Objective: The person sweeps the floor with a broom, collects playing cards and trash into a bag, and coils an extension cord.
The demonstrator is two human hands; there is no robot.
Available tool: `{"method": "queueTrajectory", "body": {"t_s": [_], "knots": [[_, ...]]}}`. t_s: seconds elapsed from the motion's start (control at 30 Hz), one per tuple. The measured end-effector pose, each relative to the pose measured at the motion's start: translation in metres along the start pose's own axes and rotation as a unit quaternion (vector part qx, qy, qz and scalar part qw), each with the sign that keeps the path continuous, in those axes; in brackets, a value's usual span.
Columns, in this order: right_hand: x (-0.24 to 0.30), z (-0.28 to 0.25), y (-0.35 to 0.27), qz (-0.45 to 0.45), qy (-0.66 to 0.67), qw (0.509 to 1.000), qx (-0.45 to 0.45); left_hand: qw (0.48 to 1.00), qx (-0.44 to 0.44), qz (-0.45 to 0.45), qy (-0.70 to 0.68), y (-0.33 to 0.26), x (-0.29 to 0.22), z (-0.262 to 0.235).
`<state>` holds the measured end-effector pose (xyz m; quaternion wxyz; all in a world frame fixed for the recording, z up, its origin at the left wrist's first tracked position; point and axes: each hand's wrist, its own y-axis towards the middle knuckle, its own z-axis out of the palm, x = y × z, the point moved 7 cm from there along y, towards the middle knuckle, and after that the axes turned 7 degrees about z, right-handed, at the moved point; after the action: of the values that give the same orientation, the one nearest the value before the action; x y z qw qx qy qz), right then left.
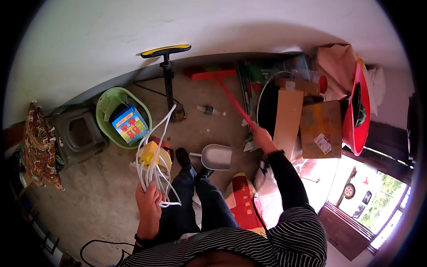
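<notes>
While left hand (149,200) grips white cord (153,151) looping above it, right hand (263,139) clasps red broom (227,91) handle

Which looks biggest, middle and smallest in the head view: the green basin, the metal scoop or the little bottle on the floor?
1. Green basin
2. Metal scoop
3. Little bottle

All three lie on the floor, so the order looks safe.

A white cord (154,153) hangs in long loose loops (bunched at the bottom). A red broom (224,89) leans, its head on the floor by the wall.
</notes>
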<state>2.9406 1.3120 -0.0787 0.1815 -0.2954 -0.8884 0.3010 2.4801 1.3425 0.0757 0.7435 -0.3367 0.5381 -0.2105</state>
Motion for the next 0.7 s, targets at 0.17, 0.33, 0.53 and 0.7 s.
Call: {"method": "queueTrajectory", "body": {"t_s": [0.17,0.33,0.53,0.7], "knots": [[-0.034,0.061,0.052,-0.010,-0.010,0.999,-0.033,1.000,0.018,0.008,0.011,-0.007,0.010,0.002],[-0.085,0.117,-0.062,-0.029,0.011,0.999,0.030,1.000,0.001,-0.001,0.006,-0.019,0.017,0.011],[-0.142,0.128,-0.197,0.037,0.072,0.986,0.145,0.997,0.070,0.019,-0.028,-0.031,0.026,0.047],[-0.167,0.110,-0.283,0.095,0.095,0.984,0.114,0.982,0.167,0.079,0.029,-0.042,0.022,0.107]]}}
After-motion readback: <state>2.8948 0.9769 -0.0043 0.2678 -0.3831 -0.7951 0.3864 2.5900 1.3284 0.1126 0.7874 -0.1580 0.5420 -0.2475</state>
